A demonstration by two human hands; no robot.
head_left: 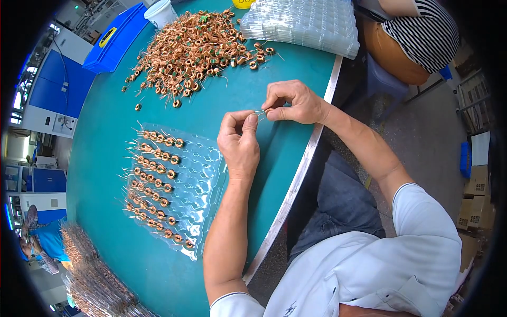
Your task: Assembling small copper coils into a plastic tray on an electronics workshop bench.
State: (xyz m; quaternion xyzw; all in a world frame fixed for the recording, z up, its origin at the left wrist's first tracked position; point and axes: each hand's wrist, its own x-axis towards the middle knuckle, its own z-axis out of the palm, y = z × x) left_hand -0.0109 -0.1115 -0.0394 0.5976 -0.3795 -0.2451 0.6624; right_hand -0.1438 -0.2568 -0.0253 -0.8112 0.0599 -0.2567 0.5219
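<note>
Above the green table (285,158), my two hands meet at one small copper-wound toroid coil (268,111), mostly hidden by the fingers. The right hand (297,103) pinches the ring between thumb and forefinger. With closed thumb and forefinger, my left hand (240,142) grips the thin wire leads (259,112) of the same coil. Beside the left wrist lies a clear plastic blister tray (198,182). Rows of coils (160,168) fill its left part, their leads pointing left; the pockets nearer my arm hold none. Farther off is a big heap of loose coils (193,47).
Stacked clear trays (301,24) stand at the table's far right, near a seated person in stripes (422,34). A blue bin (113,42) and white bucket (160,13) are at the far left. More filled trays (100,274) are piled at the lower left.
</note>
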